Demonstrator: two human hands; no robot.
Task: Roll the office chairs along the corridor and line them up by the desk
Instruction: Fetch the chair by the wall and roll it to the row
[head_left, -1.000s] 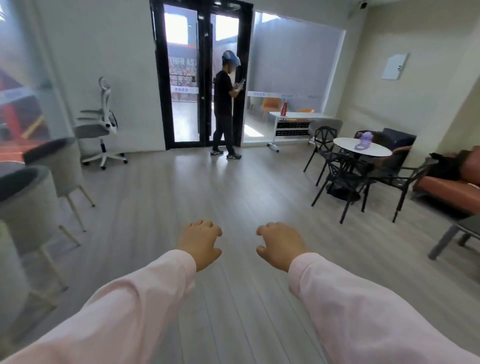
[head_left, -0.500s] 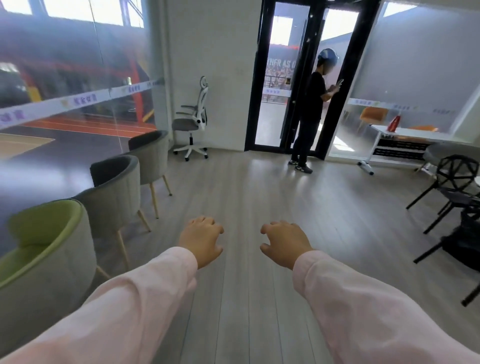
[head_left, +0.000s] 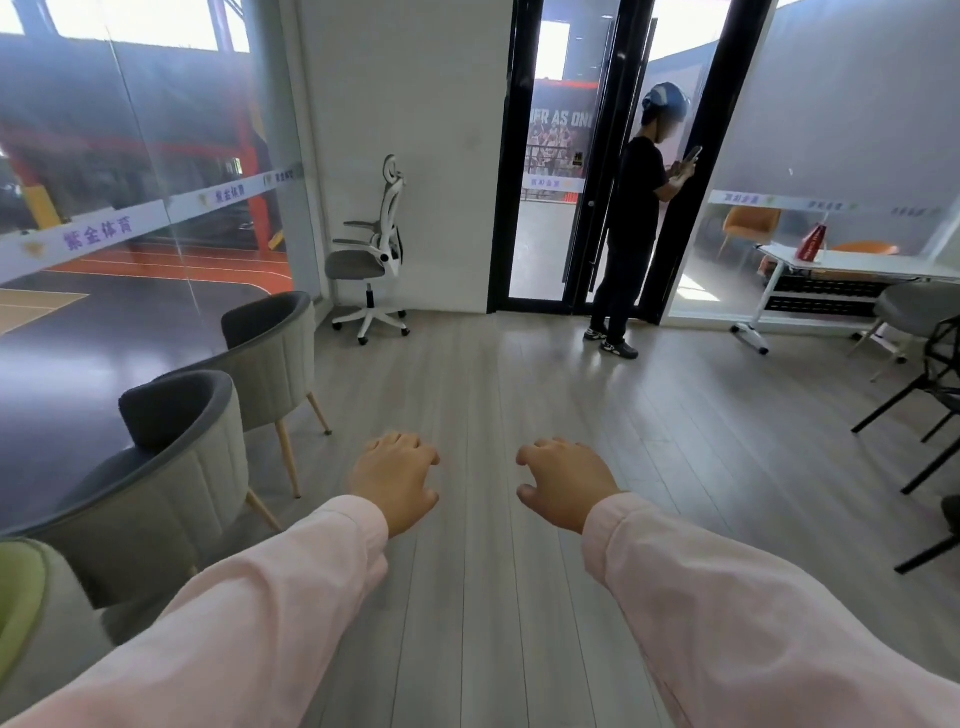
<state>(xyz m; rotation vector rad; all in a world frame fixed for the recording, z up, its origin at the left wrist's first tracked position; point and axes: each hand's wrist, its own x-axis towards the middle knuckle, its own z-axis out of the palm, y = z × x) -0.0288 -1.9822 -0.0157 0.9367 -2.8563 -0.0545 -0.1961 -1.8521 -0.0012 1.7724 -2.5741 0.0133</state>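
Grey tub chairs (head_left: 171, 467) stand along the left edge of the floor (head_left: 519, 374). Past them, the white office chair (head_left: 371, 254) sits at the floor's far edge against the wall, well apart from both hands. The left hand (head_left: 395, 480) and right hand (head_left: 566, 483) hover over the floor, fingers (head_left: 402, 444) loosely curled and holding nothing. A person in black (head_left: 631, 223) stands at the far edge, and the white desk (head_left: 841, 265) is at the far right.

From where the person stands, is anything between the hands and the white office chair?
Nothing visible. Bare floor runs from left hand and right hand to the white office chair. The grey armchairs sit left of that path, the person at the door right of it.
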